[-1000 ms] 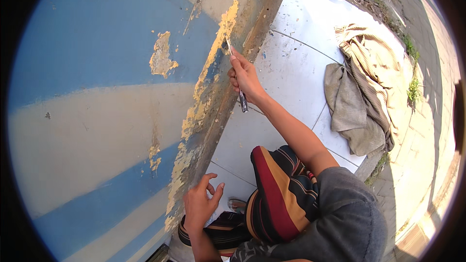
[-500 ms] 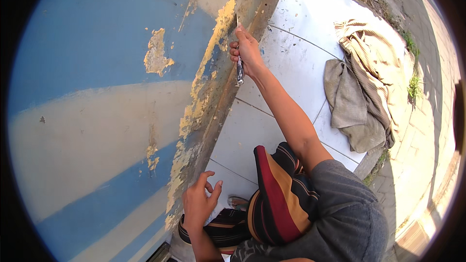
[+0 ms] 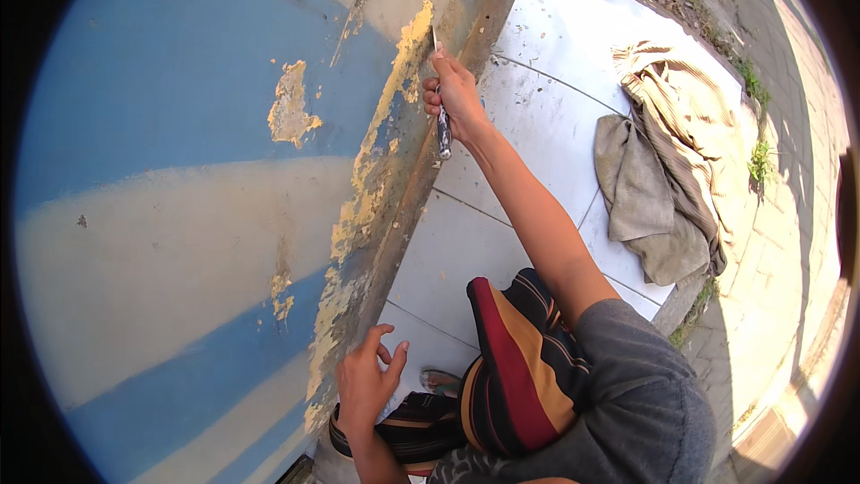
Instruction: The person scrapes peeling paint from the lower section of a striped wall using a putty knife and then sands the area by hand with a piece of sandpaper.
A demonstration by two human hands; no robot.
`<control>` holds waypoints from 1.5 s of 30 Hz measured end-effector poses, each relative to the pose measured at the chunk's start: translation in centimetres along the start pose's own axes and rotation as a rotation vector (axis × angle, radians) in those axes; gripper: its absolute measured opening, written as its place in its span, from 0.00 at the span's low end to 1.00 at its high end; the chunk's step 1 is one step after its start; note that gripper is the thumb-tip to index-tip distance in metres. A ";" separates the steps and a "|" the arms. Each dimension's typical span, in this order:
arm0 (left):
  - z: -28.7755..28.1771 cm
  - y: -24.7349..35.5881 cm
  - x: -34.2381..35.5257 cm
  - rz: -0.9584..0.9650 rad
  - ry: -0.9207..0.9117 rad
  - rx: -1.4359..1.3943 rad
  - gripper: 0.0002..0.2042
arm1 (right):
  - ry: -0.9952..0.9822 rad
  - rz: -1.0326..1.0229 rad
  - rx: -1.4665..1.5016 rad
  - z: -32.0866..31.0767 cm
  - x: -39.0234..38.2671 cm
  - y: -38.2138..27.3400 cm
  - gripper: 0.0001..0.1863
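Observation:
My right hand (image 3: 459, 100) is wrapped round the dark, paint-spotted handle of a scraper (image 3: 444, 142). The scraper's thin blade is seen nearly edge-on and meets the lower part of the painted wall (image 3: 179, 108), beside a long strip of peeling yellowish paint (image 3: 367, 157). Lower in the picture, my left hand (image 3: 365, 384) hangs near the wall above my bent knee, fingers apart and with nothing in them. Blue and cream bands cover the wall, with another bare chipped patch (image 3: 291, 106) left of the strip.
White floor tiles (image 3: 457, 242) sprinkled with paint flakes run along the wall's foot. A crumpled beige and grey cloth (image 3: 663, 161) lies on them at the right. Beyond are soil, some grass (image 3: 760, 161) and sunlit paving (image 3: 775, 260). My sandalled foot (image 3: 439, 382) is below.
The view has shifted very slightly. My right hand keeps its hold on the scraper at nearly the same spot on the wall, and my left hand stays almost still.

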State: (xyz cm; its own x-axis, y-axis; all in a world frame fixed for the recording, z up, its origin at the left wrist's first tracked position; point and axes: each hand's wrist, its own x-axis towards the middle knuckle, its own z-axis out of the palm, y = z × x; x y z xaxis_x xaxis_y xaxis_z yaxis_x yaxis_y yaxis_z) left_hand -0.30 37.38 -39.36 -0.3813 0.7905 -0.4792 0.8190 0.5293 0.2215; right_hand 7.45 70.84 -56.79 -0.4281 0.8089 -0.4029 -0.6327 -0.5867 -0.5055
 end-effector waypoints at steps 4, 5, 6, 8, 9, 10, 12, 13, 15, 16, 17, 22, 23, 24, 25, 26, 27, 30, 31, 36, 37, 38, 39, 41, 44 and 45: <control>-0.7 0.7 0.1 -0.020 -0.010 -0.033 0.14 | 0.130 0.087 0.151 -1.1 1.8 -1.4 0.26; -0.8 0.1 -0.2 -0.021 -0.009 -0.031 0.13 | 0.023 0.056 0.068 1.1 -0.7 -1.1 0.26; -0.5 -0.1 -0.2 -0.011 -0.018 -0.029 0.13 | -0.070 0.018 -0.016 1.8 -2.0 -1.0 0.26; -0.1 0.0 0.0 -0.033 -0.028 -0.021 0.13 | -0.045 0.012 -0.054 1.2 -1.8 -0.7 0.26; 0.1 0.0 0.2 -0.009 -0.016 -0.021 0.13 | -0.004 -0.066 -0.142 0.5 -1.1 -0.6 0.27; 0.2 0.1 0.2 0.015 -0.003 -0.022 0.13 | 0.037 -0.143 -0.231 -0.2 -0.4 -0.6 0.27; -0.2 0.5 0.2 0.000 -0.013 -0.028 0.13 | 0.061 -0.146 -0.230 -0.2 0.5 -1.1 0.28; -0.4 0.7 0.2 -0.018 -0.031 -0.036 0.13 | 0.020 -0.181 -0.293 -0.3 0.0 -0.4 0.28; -0.6 0.3 -0.1 -0.024 -0.014 -0.022 0.13 | -0.044 -0.214 -0.411 1.5 -2.2 0.8 0.27; -0.6 0.1 -0.2 -0.029 -0.015 -0.008 0.13 | -0.051 -0.217 -0.410 1.7 -1.8 0.5 0.27; -0.6 0.2 -0.1 -0.025 -0.012 -0.009 0.13 | -0.019 -0.248 -0.378 1.7 -1.1 -0.2 0.27; -0.2 0.3 0.0 -0.023 -0.035 -0.030 0.15 | 0.003 -0.147 -0.237 0.3 1.1 -3.5 0.27; -0.5 0.1 0.0 -0.020 -0.014 -0.032 0.15 | -0.095 -0.138 -0.285 1.4 -0.5 -2.9 0.27; -0.4 -0.2 -0.1 -0.016 -0.011 -0.019 0.14 | -0.099 -0.146 -0.287 2.0 -0.8 -2.9 0.27; -0.4 -0.4 -0.1 -0.014 -0.008 -0.006 0.13 | -0.083 -0.196 -0.325 2.8 -0.8 -2.8 0.27; -0.2 -0.4 0.1 -0.017 -0.018 -0.005 0.13 | -0.056 -0.232 -0.361 2.7 -1.0 -2.3 0.27; 0.0 0.1 0.5 -0.003 -0.018 -0.008 0.13 | -0.004 -0.280 -0.309 1.6 0.8 -3.1 0.26; -0.1 1.0 0.6 -0.006 -0.029 -0.031 0.14 | -0.017 -0.175 -0.204 -0.2 3.3 -6.3 0.26; -0.3 1.2 0.6 -0.022 -0.048 -0.054 0.14 | -0.049 -0.217 -0.257 -0.6 2.5 -5.2 0.32; 0.1 0.4 0.5 -0.016 -0.054 0.009 0.14 | -0.083 -0.209 -0.362 0.5 1.0 -4.7 0.30; 0.6 0.6 0.9 -0.003 -0.061 -0.002 0.14 | -0.017 -0.198 -0.279 -1.4 3.1 -5.9 0.30; 0.4 0.7 1.2 0.011 -0.033 -0.014 0.15 | 0.019 -0.204 -0.194 -0.8 4.0 -7.2 0.29; 0.2 0.9 1.2 0.005 -0.030 -0.010 0.14 | 0.019 -0.199 -0.181 -0.6 3.9 -7.3 0.29; -0.3 0.5 0.7 -0.006 -0.023 0.002 0.14 | -0.058 -0.184 -0.264 0.7 1.5 -5.4 0.29; -0.3 0.1 0.6 -0.007 -0.026 0.018 0.14 | -0.119 -0.222 -0.371 1.9 0.6 -5.1 0.29; 0.0 0.4 0.8 -0.009 -0.033 0.002 0.14 | -0.040 -0.248 -0.335 1.0 2.3 -6.2 0.29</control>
State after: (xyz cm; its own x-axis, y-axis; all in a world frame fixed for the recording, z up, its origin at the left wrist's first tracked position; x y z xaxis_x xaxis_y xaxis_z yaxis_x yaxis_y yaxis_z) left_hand -0.25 38.27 -39.66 -0.3747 0.7752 -0.5086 0.8162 0.5360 0.2156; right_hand 9.71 76.36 -53.79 -0.3177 0.9244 -0.2112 -0.4781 -0.3485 -0.8062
